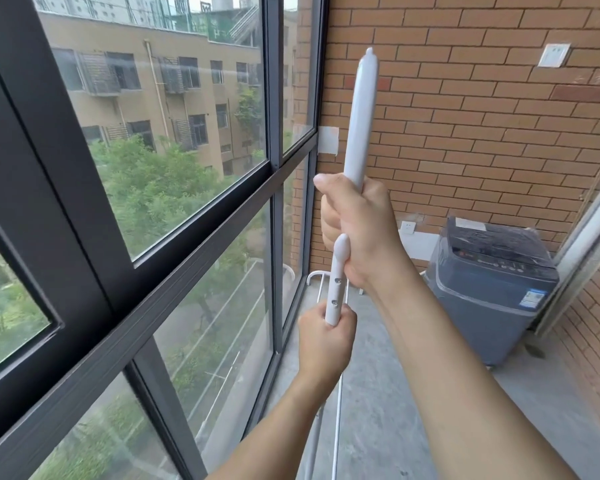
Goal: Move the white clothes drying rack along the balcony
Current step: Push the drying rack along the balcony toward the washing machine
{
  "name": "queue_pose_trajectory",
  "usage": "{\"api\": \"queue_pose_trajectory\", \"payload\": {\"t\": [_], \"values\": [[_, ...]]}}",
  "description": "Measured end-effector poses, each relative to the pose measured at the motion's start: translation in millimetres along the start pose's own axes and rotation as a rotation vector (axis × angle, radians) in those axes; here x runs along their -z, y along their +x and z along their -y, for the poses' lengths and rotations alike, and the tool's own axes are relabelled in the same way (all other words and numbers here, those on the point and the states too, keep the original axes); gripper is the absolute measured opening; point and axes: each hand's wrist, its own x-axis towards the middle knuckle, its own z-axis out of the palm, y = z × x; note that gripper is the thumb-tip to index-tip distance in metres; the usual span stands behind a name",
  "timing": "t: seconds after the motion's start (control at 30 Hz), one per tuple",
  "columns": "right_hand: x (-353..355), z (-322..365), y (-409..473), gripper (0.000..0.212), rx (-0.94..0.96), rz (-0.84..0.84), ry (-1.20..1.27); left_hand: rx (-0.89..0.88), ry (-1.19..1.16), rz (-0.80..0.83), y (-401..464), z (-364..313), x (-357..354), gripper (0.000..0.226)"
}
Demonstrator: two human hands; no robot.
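Gripping: you are holding the white clothes drying rack (360,116) with both hands, its folded tubes standing nearly upright in front of you, between the window and the brick wall.
Right hand: your right hand (357,230) is wrapping tight around the thicker tube, fingers curled closed on it and thumb pointing up along its left side; the tube's rounded tip is rising well above your fist.
Left hand: your left hand (326,337) is sitting lower and is clenching the thinner tube just beneath two small rivets; that tube's rounded end is touching the heel of your right hand.
Rack, lower part: thin white rods are running down past your left wrist toward the concrete floor (378,410), and a curved white end is showing near the floor behind your right forearm, by the base of the window.
Window: dark-framed glazing (194,216) is filling your left side, with trees and a tan building showing through it.
Brick wall: the wall (465,133) is facing you at the far end of the balcony, carrying a white switch plate (554,55) up high and a socket (407,227) lower down.
Washing machine: a grey top-loading washer (482,299) is standing on the floor in the right corner with its lid shut, so you cannot tell what it is holding; it is well apart from the rack.
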Motion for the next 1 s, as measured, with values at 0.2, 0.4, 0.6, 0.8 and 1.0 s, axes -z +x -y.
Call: {"api": "queue_pose_trajectory", "payload": {"t": [0.2, 0.4, 0.6, 0.8, 1.0], "values": [[-2.4, -11.4, 11.6, 0.043, 0.002, -0.022, -0.026, -0.007, -0.009, 0.019, 13.9, 7.0, 3.2, 0.038], [-6.3, -23.7, 18.6, 0.041, 0.007, -0.009, -0.028, -0.014, -0.007, 0.022, 20.6, 14.7, 8.5, 0.035], [-13.1, -32.2, 18.4, 0.041, -0.001, -0.003, -0.006, 0.0, 0.017, 0.025, 23.9, 23.5, 18.0, 0.033], [-19.2, -39.3, 16.2, 0.042, -0.008, -0.005, -0.01, -0.008, 0.036, 0.014, 25.9, 31.3, 25.5, 0.032], [-23.9, -47.6, 15.8, 0.043, -0.001, 0.0, -0.024, -0.012, 0.028, 0.032, 28.3, 38.0, 31.5, 0.034]]}}
